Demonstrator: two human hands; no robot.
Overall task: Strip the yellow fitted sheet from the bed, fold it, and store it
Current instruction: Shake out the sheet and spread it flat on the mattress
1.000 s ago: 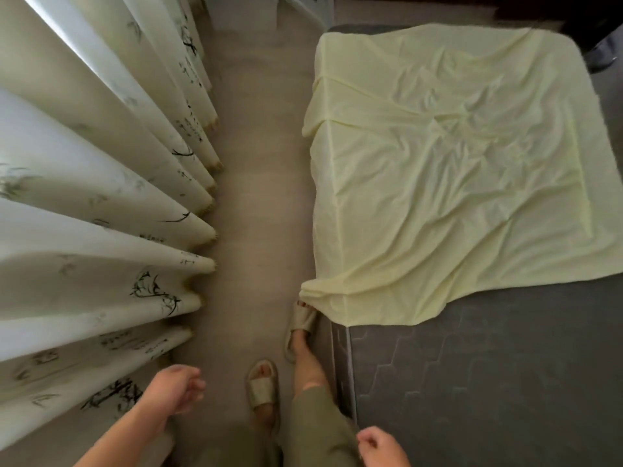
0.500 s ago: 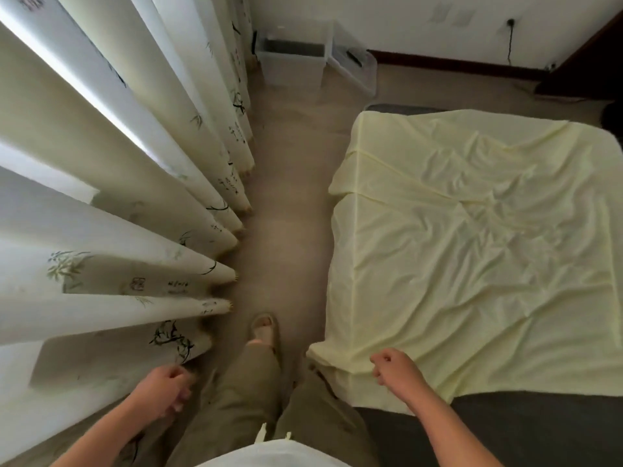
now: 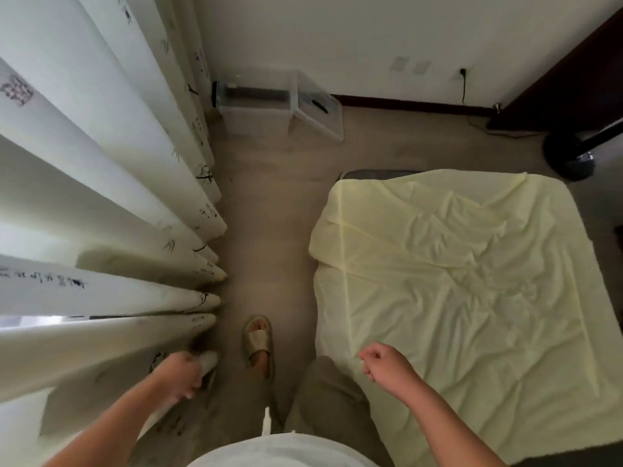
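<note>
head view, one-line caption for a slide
Right hand hovers loosely curled over the yellow sheet beside the curtains.

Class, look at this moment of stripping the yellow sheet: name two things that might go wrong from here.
1. The left hand is right against the curtain, so it may snag the fabric.
2. The yellow sheet hangs over the bed's near side toward the sandalled foot; dragged down, it might get stepped on or cause a trip.
</note>
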